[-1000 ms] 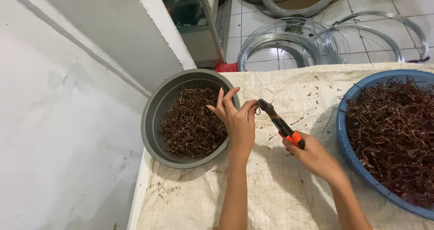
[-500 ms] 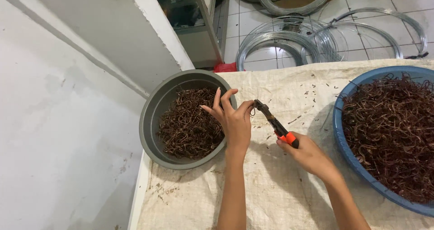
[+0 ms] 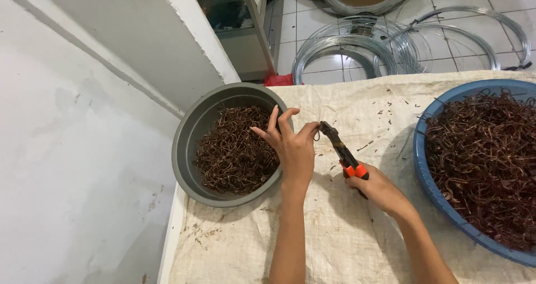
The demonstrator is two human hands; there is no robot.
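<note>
The right hand (image 3: 378, 188) is clenched around the orange handles of the pliers (image 3: 340, 152), whose tip points toward 11 o'clock. There the left hand (image 3: 291, 144) pinches a small wire piece (image 3: 316, 134) at the tip, other fingers spread. At 9 o'clock sits the grey bowl (image 3: 190, 150) of brown wire, at 3 o'clock the blue tub (image 3: 430, 178). Farther off, silver wire coils (image 3: 357, 44) lie on the tiled floor.

Orange-handled pliers (image 3: 341, 152) slant far-left at mid-bench, their tip nipping a small brown wire piece (image 3: 316, 134) beside the grey basin.
</note>
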